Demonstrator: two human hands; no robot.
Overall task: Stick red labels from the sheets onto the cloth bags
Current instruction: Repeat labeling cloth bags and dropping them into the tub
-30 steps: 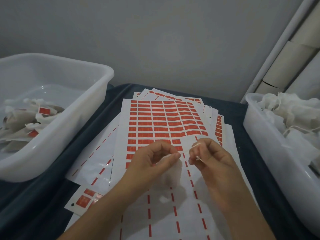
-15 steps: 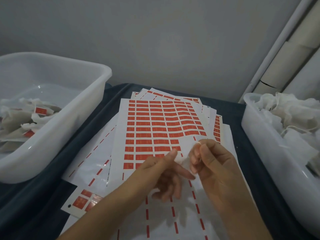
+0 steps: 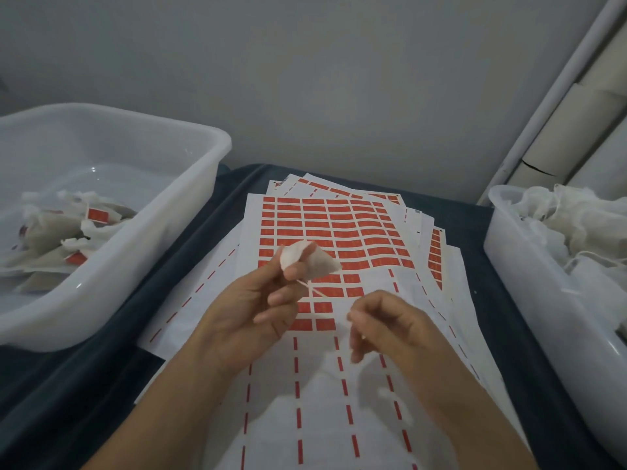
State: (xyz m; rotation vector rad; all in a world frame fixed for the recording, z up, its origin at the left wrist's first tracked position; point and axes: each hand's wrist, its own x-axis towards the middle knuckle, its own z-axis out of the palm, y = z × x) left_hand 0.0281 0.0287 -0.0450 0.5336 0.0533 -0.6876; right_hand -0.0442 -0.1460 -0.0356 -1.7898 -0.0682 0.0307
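Cloth bag [image 3: 314, 261], small and white, is pinched in the left hand [image 3: 251, 310] at its fingertips, raised above the top label sheet [image 3: 339, 232]. Its drawstring [image 3: 310, 289] runs down toward the right hand [image 3: 390, 330], whose fingers are curled; whether they grip the string I cannot tell. Beyond both hands lie rows of red labels. Left of the left hand stands a white tub [image 3: 112, 266] holding labelled bags; right of the right hand another tub [image 3: 529, 283] holds plain ones.

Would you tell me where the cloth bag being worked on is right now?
The cloth bag is pinched in the left hand, raised above the middle of the top label sheet, between the two white tubs.
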